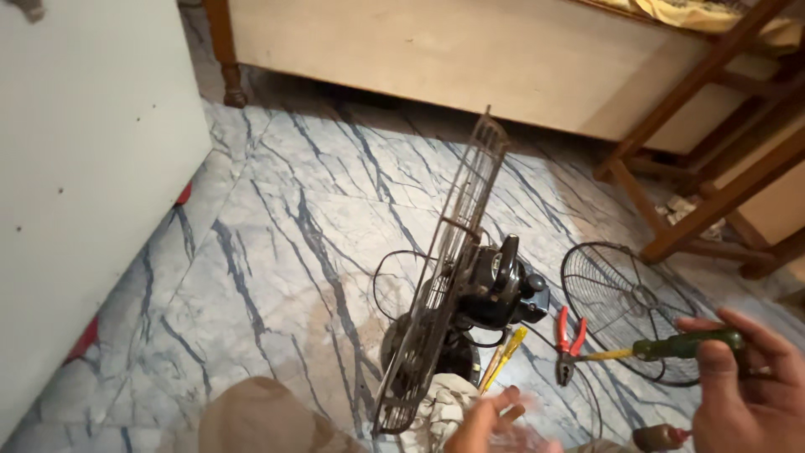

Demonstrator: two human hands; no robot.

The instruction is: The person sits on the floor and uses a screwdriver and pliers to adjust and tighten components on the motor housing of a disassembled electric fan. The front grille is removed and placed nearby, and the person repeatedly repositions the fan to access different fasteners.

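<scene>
Head view: right hand (pixel 746 386) grips green-handled screwdriver (pixel 671 346) beside fan (pixel 470 294).

I see a polished marble floor (pixel 277 243), pale grey with dark blue veins and a soft sheen. The standing dark wire fan guard (pixel 444 268) looks like dull, grimy metal, as does the round wire grille (pixel 625 306) lying flat. My right hand (pixel 750 390) grips a screwdriver's glossy green plastic handle (pixel 688 344). The pliers' red grips (pixel 572 331) look rubbery. The bed frame (pixel 696 92) is varnished brown wood.
</scene>
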